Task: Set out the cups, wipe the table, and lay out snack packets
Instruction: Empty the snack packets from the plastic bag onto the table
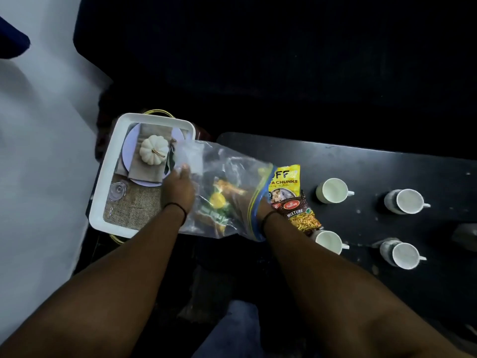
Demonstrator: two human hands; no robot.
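A clear zip bag [227,174] with a blue-and-yellow seal lies across the black table's [361,166] left end. My left hand [178,187] grips the bag's closed end over the tray. My right hand [240,200] is inside the bag through its mouth, blurred by the plastic, beside a green-and-yellow packet [218,205]; I cannot tell if it holds it. A yellow chunks packet [284,180] and a brown mixture packet [299,214] lie on the table by the bag's mouth. Several white cups [333,191] stand to the right.
A white tray [103,192] at the left bears a picture of a pumpkin on a plate and burlap. Pale floor lies further left. A dark sofa fills the back. A grey object [466,235] sits at the table's right edge.
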